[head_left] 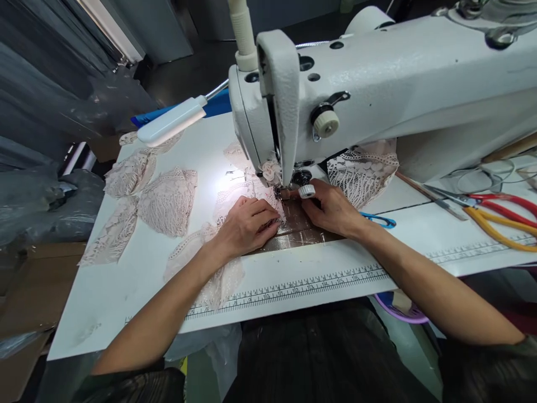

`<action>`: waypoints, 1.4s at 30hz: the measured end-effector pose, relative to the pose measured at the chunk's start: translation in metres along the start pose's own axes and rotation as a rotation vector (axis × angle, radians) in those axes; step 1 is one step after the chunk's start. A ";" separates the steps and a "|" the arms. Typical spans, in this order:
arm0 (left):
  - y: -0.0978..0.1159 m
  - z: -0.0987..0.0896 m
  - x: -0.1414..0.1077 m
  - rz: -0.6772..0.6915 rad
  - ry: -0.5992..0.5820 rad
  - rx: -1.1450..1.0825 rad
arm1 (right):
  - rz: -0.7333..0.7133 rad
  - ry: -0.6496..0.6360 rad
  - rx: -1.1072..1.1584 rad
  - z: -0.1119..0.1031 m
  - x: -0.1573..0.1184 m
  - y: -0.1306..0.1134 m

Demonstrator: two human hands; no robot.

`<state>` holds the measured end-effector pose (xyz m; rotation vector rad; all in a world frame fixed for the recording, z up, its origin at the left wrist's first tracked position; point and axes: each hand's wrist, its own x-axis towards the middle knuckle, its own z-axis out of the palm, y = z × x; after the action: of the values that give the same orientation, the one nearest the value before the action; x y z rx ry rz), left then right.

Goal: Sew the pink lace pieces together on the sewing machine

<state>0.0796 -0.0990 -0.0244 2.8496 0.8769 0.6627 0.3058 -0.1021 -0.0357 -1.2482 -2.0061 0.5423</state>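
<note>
A white sewing machine (361, 84) stands over the table, its lamp-lit needle area by my hands. My left hand (249, 224) has its fingers curled down on a pale pink lace piece (235, 196), which reaches up to the presser foot (277, 192). My right hand (331, 208) is on the other side of the foot, with the index finger stretched towards it. The thumb is bent, and a white knob (307, 191) partly covers the fingers. Whatever the right fingertips hold is hidden. A small bunch of pale ribbon (271, 172) hangs on the machine head.
Joined lace cups (168, 201) lie at the left, and more lace (363, 173) lies under the machine arm. To the right are scissors with red and yellow handles (499, 215) and a blue-handled tool (380, 220). A printed ruler (293, 288) runs along the front edge.
</note>
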 end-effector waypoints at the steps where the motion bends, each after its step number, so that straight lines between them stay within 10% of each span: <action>1: 0.001 0.001 0.001 -0.007 0.013 -0.002 | 0.003 0.007 0.009 -0.001 0.001 -0.001; 12: 0.002 -0.008 -0.002 0.153 0.057 0.037 | -0.080 -0.236 -0.161 -0.084 -0.050 -0.003; 17: -0.006 -0.008 -0.008 0.249 -0.076 -0.122 | -0.048 -0.081 -0.406 -0.084 -0.098 0.028; 24: -0.019 0.000 -0.011 0.231 0.024 -0.295 | -0.151 -0.049 -0.303 -0.078 -0.110 0.020; 32: -0.001 0.009 -0.006 -0.328 0.225 -0.558 | 0.068 -0.113 0.179 -0.037 -0.087 -0.016; 42: -0.010 0.010 -0.005 -0.637 0.155 -1.049 | -0.079 -0.199 -0.451 0.000 -0.018 -0.030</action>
<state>0.0752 -0.0932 -0.0372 1.5143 0.9723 0.8859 0.2932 -0.1313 -0.0219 -1.4090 -2.4249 0.1817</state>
